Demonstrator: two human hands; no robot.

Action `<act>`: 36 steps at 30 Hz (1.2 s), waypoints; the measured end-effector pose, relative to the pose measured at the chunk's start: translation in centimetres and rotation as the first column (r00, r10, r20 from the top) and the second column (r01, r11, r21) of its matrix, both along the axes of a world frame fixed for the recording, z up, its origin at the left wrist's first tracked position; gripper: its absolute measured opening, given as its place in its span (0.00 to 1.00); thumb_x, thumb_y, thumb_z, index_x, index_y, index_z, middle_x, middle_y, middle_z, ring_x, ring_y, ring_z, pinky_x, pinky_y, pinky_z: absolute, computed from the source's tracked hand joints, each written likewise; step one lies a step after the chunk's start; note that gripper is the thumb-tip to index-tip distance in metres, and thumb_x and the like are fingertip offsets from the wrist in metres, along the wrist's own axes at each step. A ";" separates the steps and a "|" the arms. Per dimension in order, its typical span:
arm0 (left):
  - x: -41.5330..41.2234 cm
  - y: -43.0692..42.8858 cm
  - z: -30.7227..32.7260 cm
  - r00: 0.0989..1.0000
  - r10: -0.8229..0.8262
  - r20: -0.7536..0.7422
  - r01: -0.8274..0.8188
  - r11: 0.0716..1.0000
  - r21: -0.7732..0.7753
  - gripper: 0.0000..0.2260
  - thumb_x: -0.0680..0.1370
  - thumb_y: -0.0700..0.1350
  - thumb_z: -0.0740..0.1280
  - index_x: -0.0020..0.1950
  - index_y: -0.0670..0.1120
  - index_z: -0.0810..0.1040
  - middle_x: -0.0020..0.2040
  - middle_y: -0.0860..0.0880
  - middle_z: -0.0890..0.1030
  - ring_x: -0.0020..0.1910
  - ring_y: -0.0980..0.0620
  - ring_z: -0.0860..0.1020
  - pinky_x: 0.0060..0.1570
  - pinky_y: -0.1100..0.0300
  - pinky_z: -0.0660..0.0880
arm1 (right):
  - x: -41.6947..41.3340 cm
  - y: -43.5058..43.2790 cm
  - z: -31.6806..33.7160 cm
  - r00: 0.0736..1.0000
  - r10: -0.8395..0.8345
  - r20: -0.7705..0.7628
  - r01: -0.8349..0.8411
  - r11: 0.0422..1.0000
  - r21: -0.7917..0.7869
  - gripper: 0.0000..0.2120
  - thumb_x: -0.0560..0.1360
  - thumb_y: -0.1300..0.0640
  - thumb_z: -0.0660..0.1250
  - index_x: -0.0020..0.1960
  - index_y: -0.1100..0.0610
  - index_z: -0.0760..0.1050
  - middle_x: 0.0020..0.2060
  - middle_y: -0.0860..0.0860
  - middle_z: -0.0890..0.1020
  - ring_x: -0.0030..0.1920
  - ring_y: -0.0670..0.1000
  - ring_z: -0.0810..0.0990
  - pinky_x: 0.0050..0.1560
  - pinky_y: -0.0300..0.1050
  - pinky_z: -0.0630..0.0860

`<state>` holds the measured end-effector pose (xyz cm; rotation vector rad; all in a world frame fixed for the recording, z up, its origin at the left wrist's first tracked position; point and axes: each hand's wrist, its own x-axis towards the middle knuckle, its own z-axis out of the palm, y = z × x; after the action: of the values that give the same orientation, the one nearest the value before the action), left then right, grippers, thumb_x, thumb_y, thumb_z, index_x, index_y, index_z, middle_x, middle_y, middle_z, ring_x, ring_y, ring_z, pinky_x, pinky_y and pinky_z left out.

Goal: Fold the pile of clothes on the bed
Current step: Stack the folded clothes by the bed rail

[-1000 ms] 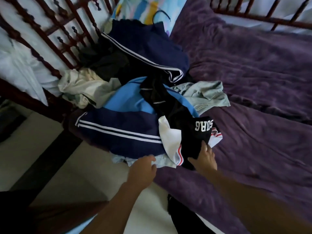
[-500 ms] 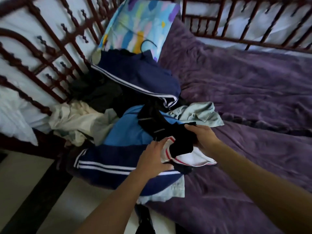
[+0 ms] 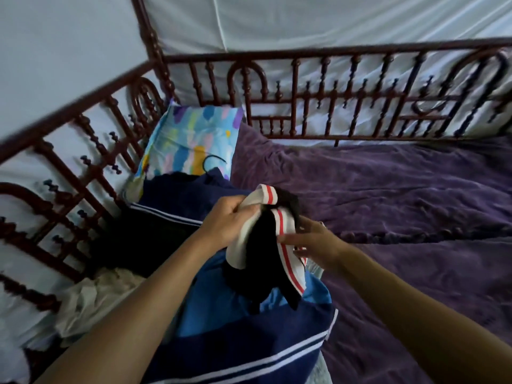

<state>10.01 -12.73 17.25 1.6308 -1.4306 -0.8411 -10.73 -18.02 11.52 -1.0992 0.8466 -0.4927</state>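
Observation:
A black garment with white and red-striped trim (image 3: 263, 253) hangs in the air over the pile of clothes (image 3: 243, 336). My left hand (image 3: 230, 223) grips its white edge at the top. My right hand (image 3: 315, 242) holds the striped band on the right side, fingers extended along it. Under them lies a blue and navy top with white stripes (image 3: 249, 353), and another navy striped garment (image 3: 177, 206) sits behind it. A cream cloth (image 3: 94, 303) is bunched at the left of the pile, beside a dark garment (image 3: 144, 245).
A purple blanket (image 3: 401, 217) covers the bed to the right. A colourful pillow (image 3: 191, 145) leans at the head. Dark red metal railings (image 3: 332, 101) run along the back and left sides, with white netting behind them.
Both hands have lifted the black garment up off the pile and hold it higher, spread between them. The view has tilted upward, showing more of the railing and netting.

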 end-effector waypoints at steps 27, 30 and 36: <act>10.7 0.7 7.0 0.999 0.032 0.019 -0.031 0.998 -0.048 0.22 0.57 0.65 0.73 0.45 0.56 0.78 0.42 0.57 0.79 0.37 0.65 0.76 0.39 0.67 0.71 | -5.4 -2.3 1.3 0.487 -0.361 -0.795 -0.316 0.776 -0.546 0.23 0.73 0.44 0.70 0.25 0.54 0.69 0.24 0.47 0.70 0.27 0.44 0.69 0.31 0.43 0.65; 11.0 2.6 4.6 0.791 -0.255 0.556 0.125 0.957 0.261 0.42 0.47 0.78 0.68 0.57 0.64 0.72 0.56 0.58 0.78 0.54 0.58 0.77 0.55 0.57 0.74 | -6.8 -3.4 2.8 0.676 -0.508 -0.533 0.146 0.802 -0.579 0.16 0.76 0.56 0.68 0.31 0.58 0.73 0.27 0.51 0.71 0.29 0.48 0.69 0.32 0.42 0.65; 10.3 4.7 0.8 0.354 -0.549 0.757 0.225 0.836 0.501 0.45 0.52 0.74 0.69 0.68 0.66 0.65 0.63 0.58 0.77 0.61 0.52 0.75 0.55 0.57 0.73 | -11.2 -3.9 4.4 0.556 -0.791 -0.257 0.714 0.612 -0.340 0.11 0.74 0.60 0.62 0.34 0.59 0.75 0.32 0.55 0.77 0.32 0.53 0.74 0.35 0.43 0.71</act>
<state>20.35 -8.03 18.03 2.1546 -2.6574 -0.4188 -21.94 -21.90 15.88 -0.9753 1.6867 -1.1369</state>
